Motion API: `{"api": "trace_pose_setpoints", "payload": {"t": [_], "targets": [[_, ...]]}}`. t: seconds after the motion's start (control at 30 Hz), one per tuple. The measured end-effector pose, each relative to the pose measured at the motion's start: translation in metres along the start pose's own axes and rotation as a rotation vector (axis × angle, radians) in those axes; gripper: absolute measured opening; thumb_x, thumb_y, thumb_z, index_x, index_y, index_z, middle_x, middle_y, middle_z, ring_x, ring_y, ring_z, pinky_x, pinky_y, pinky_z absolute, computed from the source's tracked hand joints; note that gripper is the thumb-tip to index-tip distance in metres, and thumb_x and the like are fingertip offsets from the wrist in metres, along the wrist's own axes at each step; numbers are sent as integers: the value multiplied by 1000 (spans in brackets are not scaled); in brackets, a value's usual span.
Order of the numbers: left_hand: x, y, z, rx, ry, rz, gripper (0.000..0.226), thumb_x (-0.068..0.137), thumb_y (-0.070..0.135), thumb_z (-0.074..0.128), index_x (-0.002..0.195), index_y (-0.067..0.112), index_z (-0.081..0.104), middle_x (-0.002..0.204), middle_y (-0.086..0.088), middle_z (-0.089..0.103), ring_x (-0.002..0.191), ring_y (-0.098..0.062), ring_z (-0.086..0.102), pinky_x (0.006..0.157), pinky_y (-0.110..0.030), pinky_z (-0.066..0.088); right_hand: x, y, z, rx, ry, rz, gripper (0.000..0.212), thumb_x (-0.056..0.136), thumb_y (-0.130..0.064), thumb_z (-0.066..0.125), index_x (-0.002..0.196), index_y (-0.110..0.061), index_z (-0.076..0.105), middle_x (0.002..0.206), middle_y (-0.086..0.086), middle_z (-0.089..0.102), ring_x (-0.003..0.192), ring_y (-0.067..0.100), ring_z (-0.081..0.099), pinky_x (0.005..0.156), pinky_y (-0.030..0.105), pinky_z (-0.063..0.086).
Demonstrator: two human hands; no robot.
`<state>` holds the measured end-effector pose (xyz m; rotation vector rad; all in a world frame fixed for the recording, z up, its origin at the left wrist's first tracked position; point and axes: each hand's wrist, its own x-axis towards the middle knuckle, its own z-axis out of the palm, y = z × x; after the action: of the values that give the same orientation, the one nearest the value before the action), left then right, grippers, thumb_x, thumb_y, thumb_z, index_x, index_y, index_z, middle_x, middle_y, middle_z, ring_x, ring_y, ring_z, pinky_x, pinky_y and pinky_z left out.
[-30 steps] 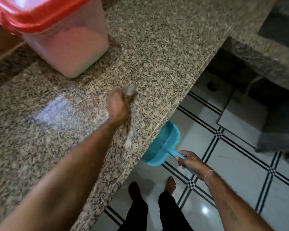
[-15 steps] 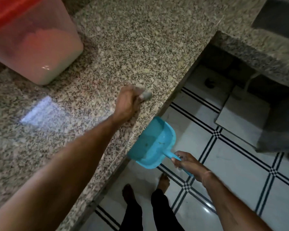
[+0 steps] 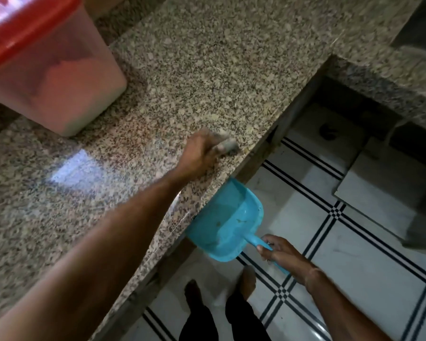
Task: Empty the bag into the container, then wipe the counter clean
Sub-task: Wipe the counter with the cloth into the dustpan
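Wiping is on: left hand point(image 3: 199, 153) grips a rag point(image 3: 228, 146) near the counter point(image 3: 207, 70) edge, right hand point(image 3: 282, 254) holds the dustpan point(image 3: 225, 225) below it (container point(image 3: 59, 89) looks filled).

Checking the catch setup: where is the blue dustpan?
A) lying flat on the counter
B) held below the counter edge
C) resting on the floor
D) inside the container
B: the right hand holds the blue dustpan by its handle, just under the counter edge, above the floor.

Your left hand point(image 3: 202, 153) grips a grey rag point(image 3: 228, 146) on the tabletop point(image 3: 207, 70) near its edge; your right hand point(image 3: 284, 257) holds a blue dustpan point(image 3: 225, 227) by its handle just below that edge; a red-lidded container point(image 3: 57, 80) stands far left
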<state>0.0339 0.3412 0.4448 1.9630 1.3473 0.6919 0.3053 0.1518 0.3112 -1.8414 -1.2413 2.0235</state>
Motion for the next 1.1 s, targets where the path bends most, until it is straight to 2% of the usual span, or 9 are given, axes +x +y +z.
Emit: {"api": "trace_pose_setpoints", "payload": {"t": [0.17,0.23,0.37,0.47,0.57,0.77,0.87,0.97,1.1], "targets": [[14,-53,-62,46,452,-219,45,108,30,52,75,7,73,70,16,65,60,12,63,52,-12,47,3,-1,-8,17,-3,0,20,98,-31,66,103,-12,66,82,-7,64,72,0,65,70,22,50],[41,-91,-84,162,560,-414,51,102,41,51,60,14,61,56,15,50,50,7,48,48,-25,41,7,4,-7,29,8,-2,19,98,-31,66,102,-13,66,81,-8,62,72,1,63,72,24,50],[107,-83,-59,114,241,-286,69,96,72,46,91,12,79,81,-3,77,63,-10,72,52,-28,59,9,9,-2,34,57,-13,15,100,-26,63,102,-12,67,81,-8,62,71,-1,60,70,20,50],[127,-39,-14,53,-5,75,42,104,47,55,99,14,81,84,-3,78,60,3,70,47,-14,53,7,7,3,49,87,-10,14,101,-25,63,103,-12,67,80,-8,62,68,-4,60,67,16,49],[109,-24,15,32,-112,288,22,104,15,62,93,8,80,80,-13,75,66,-14,73,52,-25,56,3,6,9,68,117,-1,14,99,-27,66,102,-13,67,79,-8,62,69,0,60,69,21,49],[-4,-41,2,100,-245,168,13,105,38,59,96,33,67,96,2,59,88,-11,57,71,-33,54,-21,4,33,121,165,9,16,100,-26,64,106,-11,67,83,-4,63,68,-2,60,66,16,48],[-67,-55,-15,211,-250,149,30,105,41,53,112,24,76,102,5,60,94,-10,53,84,-32,45,-34,6,49,156,154,15,19,99,-32,66,105,-14,67,81,-7,64,72,2,60,68,18,48],[-114,-53,-32,229,-254,162,67,100,65,32,118,19,77,95,17,51,89,2,42,80,-18,33,-42,9,63,180,151,31,19,99,-28,65,106,-10,66,83,-3,65,77,6,63,71,20,51],[-130,-55,-45,116,-179,102,52,100,56,45,115,17,76,92,22,47,87,10,47,71,-8,35,-53,8,74,166,182,28,18,100,-25,64,105,-8,65,83,0,64,75,9,60,68,20,49]]}}
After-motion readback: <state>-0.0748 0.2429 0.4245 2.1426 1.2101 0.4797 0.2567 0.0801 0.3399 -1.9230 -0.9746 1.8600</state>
